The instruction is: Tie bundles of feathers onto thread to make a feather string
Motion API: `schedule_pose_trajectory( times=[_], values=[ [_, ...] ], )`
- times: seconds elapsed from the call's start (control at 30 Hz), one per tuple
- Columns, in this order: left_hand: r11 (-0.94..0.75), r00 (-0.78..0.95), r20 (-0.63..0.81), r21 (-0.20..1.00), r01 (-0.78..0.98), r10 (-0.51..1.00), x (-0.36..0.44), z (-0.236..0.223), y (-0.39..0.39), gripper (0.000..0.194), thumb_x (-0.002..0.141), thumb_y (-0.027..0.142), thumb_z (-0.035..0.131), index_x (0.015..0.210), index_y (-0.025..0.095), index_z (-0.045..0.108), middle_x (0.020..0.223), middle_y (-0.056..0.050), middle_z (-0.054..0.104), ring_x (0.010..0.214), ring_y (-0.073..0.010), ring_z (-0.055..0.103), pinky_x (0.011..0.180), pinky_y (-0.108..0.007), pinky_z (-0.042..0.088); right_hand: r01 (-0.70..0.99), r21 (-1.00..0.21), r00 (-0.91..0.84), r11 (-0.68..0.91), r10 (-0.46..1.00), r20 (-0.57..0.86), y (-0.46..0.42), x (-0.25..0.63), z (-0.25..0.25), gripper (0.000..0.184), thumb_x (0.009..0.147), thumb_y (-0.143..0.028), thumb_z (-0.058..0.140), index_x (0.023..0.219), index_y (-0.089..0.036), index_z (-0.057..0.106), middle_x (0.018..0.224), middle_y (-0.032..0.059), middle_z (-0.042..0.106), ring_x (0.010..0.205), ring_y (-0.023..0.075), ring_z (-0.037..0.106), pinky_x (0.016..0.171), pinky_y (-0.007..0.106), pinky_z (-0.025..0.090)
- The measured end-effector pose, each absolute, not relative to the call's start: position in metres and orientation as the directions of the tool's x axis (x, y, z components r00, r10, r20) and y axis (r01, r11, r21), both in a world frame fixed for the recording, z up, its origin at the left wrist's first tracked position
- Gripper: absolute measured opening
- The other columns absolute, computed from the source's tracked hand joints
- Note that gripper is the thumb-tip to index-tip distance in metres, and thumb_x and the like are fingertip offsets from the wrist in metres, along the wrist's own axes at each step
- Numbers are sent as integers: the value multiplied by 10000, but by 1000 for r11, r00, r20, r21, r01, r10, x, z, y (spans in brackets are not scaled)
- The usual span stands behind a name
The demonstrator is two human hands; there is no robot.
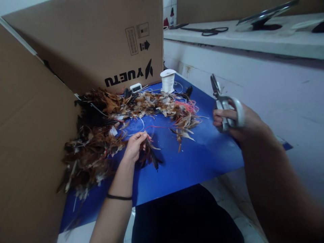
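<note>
My left hand (135,145) pinches a small bunch of dark feathers (151,154) over the blue tabletop (192,162). The feather tips hang down toward my lap, and a thin pink string (159,127) runs right from near my fingertips. Off to the right, my right hand (238,123) is closed around scissors (222,101) with pale handles, raised above the table's right edge with the blades pointing up. A small loose tuft of feathers (179,136) lies on the table between my hands.
Brown and black feathers (93,141) lie heaped along the left and back. Behind them stand a white spool (168,81), a small white digital device (136,87) and pink strands (188,106). Cardboard (83,44) walls the left and back. Dark scissors (211,31) rest on a white ledge (253,42).
</note>
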State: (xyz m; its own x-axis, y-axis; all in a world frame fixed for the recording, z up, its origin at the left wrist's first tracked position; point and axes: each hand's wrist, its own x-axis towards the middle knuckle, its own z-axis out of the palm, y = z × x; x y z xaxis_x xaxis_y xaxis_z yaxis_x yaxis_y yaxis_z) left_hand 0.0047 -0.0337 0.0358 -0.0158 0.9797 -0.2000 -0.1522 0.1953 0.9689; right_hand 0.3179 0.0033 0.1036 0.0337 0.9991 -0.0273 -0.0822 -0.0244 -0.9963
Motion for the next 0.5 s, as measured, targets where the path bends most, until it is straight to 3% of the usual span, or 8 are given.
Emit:
schedule_pose_trajectory(
  times=[0.1, 0.2, 0.27, 0.37, 0.5],
  values=[
    [190, -10, -194, 967, -169, 981, 3, 37, -35, 290, 702, 411, 700, 722, 134, 619, 666, 3, 624, 400, -16, 393, 375, -152, 268, -265, -961, -186, -79, 982, -30, -27, 304, 99, 410, 627, -337, 734, 961, -219, 529, 633, -19, 498, 449, 70, 411, 398, 199, 345],
    [183, -1, -186, 966, -183, 982, 2, 38, -35, 277, 707, 401, 701, 763, 138, 633, 636, 21, 599, 378, -5, 361, 367, -151, 231, -255, -925, -435, -282, 888, -151, -51, 287, 81, 381, 684, -484, 697, 896, -194, 569, 655, 10, 517, 429, 77, 432, 357, 200, 318],
    [172, 19, -171, 965, -196, 985, 1, 39, -35, 269, 712, 391, 700, 779, 136, 640, 613, 25, 585, 378, -4, 364, 374, -150, 228, -280, -870, -558, -406, 806, -197, -63, 275, 65, 424, 674, -524, 709, 920, -201, 586, 721, 25, 539, 481, 82, 471, 423, 225, 400],
    [146, 41, -141, 961, -234, 989, -1, 45, -36, 265, 700, 378, 709, 764, 129, 643, 588, 23, 568, 432, -26, 439, 427, -149, 305, -331, -797, -687, -505, 708, -164, -75, 261, 46, 421, 690, -491, 725, 1015, -264, 584, 789, 19, 536, 566, 80, 486, 580, 283, 474],
    [154, 66, -142, 958, -240, 988, -3, 53, -38, 282, 671, 388, 722, 746, 128, 646, 562, 27, 548, 446, -51, 464, 450, -173, 352, -267, -719, -751, -642, 606, -262, -82, 251, 37, 520, 670, -509, 742, 1107, -322, 531, 833, 7, 515, 634, 92, 510, 609, 275, 448]
  ],
)
